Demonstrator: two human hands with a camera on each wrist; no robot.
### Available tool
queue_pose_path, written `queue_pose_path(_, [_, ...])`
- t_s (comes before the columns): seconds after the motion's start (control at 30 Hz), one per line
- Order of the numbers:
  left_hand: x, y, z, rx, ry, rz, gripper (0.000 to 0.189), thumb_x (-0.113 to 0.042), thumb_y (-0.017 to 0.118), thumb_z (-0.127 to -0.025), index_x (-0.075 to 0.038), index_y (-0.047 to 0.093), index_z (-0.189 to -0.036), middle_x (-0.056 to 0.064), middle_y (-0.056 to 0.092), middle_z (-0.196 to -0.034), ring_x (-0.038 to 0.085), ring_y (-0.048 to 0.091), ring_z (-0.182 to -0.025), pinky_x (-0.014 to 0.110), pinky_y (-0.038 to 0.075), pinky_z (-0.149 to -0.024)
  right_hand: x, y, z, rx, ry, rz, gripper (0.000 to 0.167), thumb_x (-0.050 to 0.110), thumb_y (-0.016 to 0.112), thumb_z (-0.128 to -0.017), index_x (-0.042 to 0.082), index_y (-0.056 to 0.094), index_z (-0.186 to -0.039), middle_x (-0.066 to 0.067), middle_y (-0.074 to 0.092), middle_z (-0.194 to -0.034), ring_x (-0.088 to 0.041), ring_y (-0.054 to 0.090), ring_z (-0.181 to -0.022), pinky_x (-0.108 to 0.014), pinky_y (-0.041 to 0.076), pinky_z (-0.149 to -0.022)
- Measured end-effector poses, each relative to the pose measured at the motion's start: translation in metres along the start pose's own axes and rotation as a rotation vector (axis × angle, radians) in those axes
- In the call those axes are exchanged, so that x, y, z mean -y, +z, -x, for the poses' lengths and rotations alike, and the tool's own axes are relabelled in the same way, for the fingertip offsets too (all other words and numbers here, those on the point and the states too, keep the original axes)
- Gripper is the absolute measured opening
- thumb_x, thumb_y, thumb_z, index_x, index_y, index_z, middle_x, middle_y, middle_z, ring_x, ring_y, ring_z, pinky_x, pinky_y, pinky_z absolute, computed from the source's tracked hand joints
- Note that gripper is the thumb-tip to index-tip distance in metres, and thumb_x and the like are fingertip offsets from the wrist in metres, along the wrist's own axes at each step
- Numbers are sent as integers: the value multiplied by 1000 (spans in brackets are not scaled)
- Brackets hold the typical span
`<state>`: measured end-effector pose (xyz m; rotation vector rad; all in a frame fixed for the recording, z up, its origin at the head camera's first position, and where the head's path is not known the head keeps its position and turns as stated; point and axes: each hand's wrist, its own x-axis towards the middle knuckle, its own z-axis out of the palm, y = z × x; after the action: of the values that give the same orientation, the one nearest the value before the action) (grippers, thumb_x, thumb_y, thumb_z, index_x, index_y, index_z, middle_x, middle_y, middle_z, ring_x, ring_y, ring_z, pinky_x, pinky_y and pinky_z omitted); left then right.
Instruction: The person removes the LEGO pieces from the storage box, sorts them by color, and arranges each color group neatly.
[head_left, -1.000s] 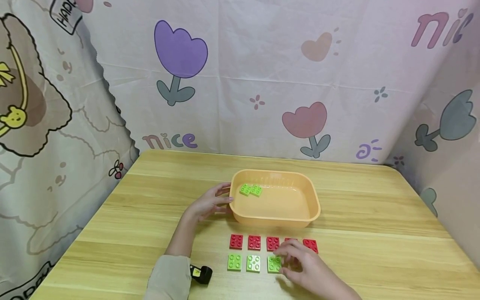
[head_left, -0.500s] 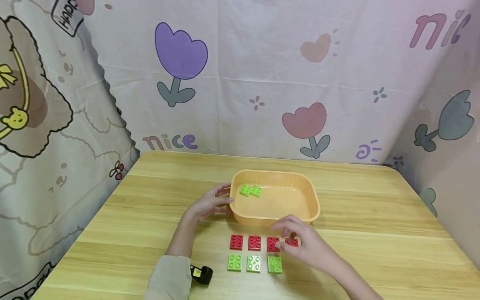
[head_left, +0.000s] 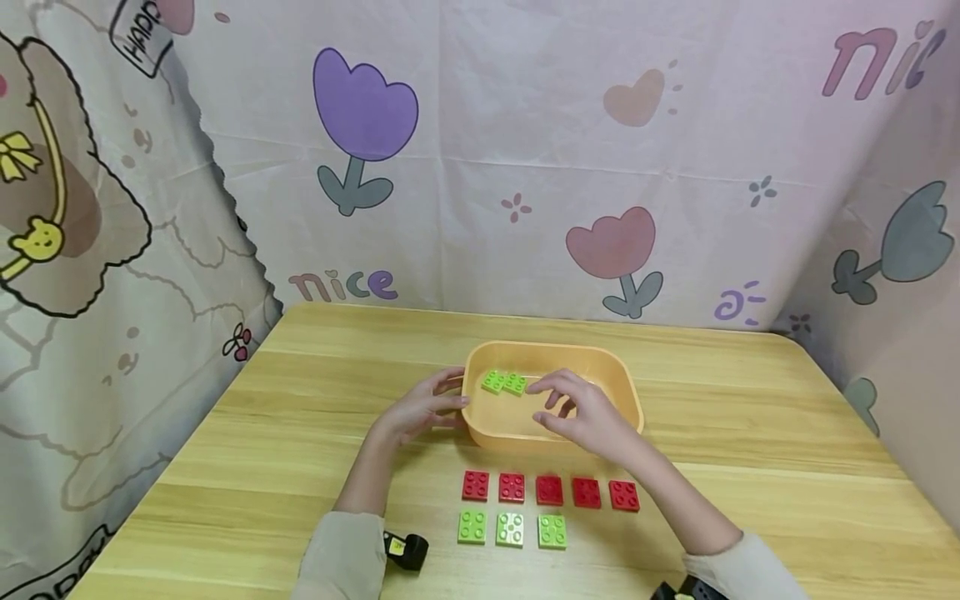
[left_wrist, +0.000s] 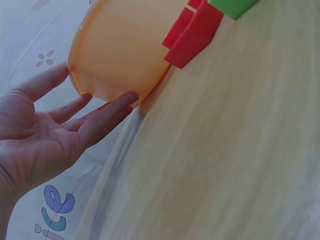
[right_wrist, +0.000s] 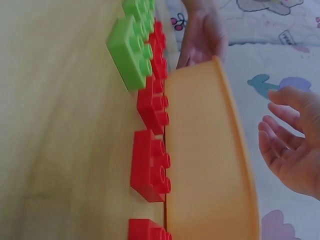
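My left hand [head_left: 423, 407] rests its fingertips against the left end of an orange plastic tub [head_left: 480, 437]; in the left wrist view its fingers [left_wrist: 107, 117] lie nearly straight along the outer wall. Two green toy bricks [head_left: 514, 383] lie side by side in the tub's left part. Over the tub's middle hovers my right hand [head_left: 588, 417], fingers loosely bent and thumb apart. In the right wrist view nothing shows between that hand's fingers [right_wrist: 280, 135]. In front of the tub several red toy bricks [head_left: 549, 491] form a row, with three green toy bricks [head_left: 510, 530] in a nearer row.
All of this stands on a wooden table [head_left: 262, 467]. A printed cloth [head_left: 480, 108] hangs behind it and at both sides. Black wrist straps [head_left: 406, 551] show at the sleeves.
My right hand has moved from beside the near green bricks, up past the red row, to over the tub. The left hand and the bricks have stayed put.
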<state>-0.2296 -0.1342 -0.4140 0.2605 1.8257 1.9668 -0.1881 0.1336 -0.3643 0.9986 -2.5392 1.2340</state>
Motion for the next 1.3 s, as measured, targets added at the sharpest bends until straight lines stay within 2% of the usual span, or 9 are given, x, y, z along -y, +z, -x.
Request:
queue_pose_path(0.17, [0,0,0,-3,-1,2,61,-4,55,-90,0,23,-142,24,23,-145,40,43,-118,47,47,-87,-13,3,-18,-4,16,26,28,4,71,-77,5,65,-104,-6,60,-99,-19,56,-76,-30,54,-61])
queue_pose_path(0.3, [-1,1,1,-5,-7,5,60,-2,53,-90,0,23,-142,23,23,-145,41,41,-119,48,47,-87,-24,7,-30,7,60,35,27,4,71,-78,3,65,-104,-11,61,-100,-18,56,-77,-32,53,-63])
queue_pose_path(0.43, [0,0,0,-2,-3,-3,61,-3,54,-89,0,24,-142,23,23,-145,41,42,-118,47,47,-88,-35,11,-39,27,96,50,25,5,70,-78,0,65,-102,-13,62,-99,-20,57,-77,-28,51,-61])
queue_pose_path(0.57, [1,-1,1,15,28,-20,64,-10,59,-88,1,25,-141,25,24,-143,38,46,-116,45,48,-86,-46,15,-47,49,120,58,26,3,69,-77,-2,64,-102,-13,62,-99,-20,58,-74,-25,48,-57])
queue_pose_path(0.7, [1,-1,2,33,50,-24,68,-14,62,-87,1,24,-141,26,24,-143,36,47,-115,44,49,-86,-55,20,-52,81,152,58,26,3,70,-77,-3,64,-101,-14,62,-99,-20,57,-74,-24,47,-56])
queue_pose_path(0.97, [1,0,0,-8,-1,7,62,-4,54,-89,1,22,-143,25,22,-145,42,41,-118,48,46,-88,-65,25,-59,168,191,77,26,4,69,-78,-5,63,-101,-14,58,-98,-19,57,-76,-28,51,-66])
queue_pose_path(1.13, [0,1,1,-4,-2,7,62,-3,53,-89,1,21,-143,24,21,-145,42,41,-119,48,46,-88,-68,27,-61,179,217,102,27,5,71,-77,-3,63,-101,-12,58,-95,-19,58,-79,-29,51,-69])
queue_pose_path(1.3, [0,1,0,-19,-3,-5,61,-3,55,-89,-1,25,-142,23,24,-144,40,45,-116,46,48,-86,-73,32,-61,183,223,121,27,3,73,-75,-3,63,-99,-9,57,-89,-20,56,-76,-27,49,-66])
